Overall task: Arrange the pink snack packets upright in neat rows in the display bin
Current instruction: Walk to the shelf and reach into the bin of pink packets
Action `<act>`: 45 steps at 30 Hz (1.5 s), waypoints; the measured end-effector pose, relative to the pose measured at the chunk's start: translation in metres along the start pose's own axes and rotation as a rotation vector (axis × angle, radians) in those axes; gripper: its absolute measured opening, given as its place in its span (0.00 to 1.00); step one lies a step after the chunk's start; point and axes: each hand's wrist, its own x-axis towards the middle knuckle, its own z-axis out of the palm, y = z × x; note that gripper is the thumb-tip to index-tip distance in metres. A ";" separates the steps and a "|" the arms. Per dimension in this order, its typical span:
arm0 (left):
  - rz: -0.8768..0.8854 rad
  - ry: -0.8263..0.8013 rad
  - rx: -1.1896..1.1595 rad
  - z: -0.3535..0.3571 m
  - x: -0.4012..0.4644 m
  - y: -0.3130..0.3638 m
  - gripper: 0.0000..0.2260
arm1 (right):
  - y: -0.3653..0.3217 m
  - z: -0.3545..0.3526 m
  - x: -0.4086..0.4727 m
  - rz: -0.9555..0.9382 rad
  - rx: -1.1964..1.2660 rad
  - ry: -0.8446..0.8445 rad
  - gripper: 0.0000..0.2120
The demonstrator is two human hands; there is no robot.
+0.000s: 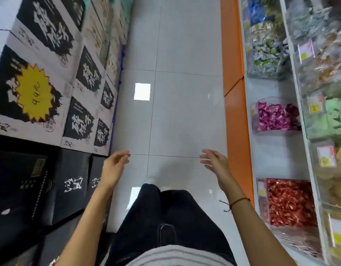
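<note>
Head view: left hand and right hand, both empty, fingers loosely spread, palms facing each other, held apart over pale floor tiles. Pink snack packets heaped in clear display bin, ahead and right of right hand; red packets just right of its forearm. Black-and-white cartons stacked left of left hand.

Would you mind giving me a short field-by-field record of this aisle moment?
setting: shop aisle, tiled floor
left hand: open, holding nothing
right hand: open, holding nothing
pink snack packets: jumbled in the clear display bin, lower shelf on the right
red packets: bin nearer the person
task progress: packets not yet touched
</note>
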 end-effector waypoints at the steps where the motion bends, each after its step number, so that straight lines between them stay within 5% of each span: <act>1: -0.008 0.030 -0.014 -0.004 0.005 0.002 0.11 | -0.010 0.002 0.008 -0.002 0.023 0.017 0.09; 9: -0.029 0.089 -0.084 -0.016 0.097 0.057 0.10 | -0.093 0.029 0.094 0.049 -0.019 0.022 0.07; 20: 0.102 0.029 -0.061 0.011 0.280 0.250 0.12 | -0.225 0.025 0.214 0.028 0.057 0.148 0.10; 45: 0.050 0.086 -0.121 0.063 0.685 0.589 0.11 | -0.648 0.063 0.599 0.008 0.004 0.079 0.12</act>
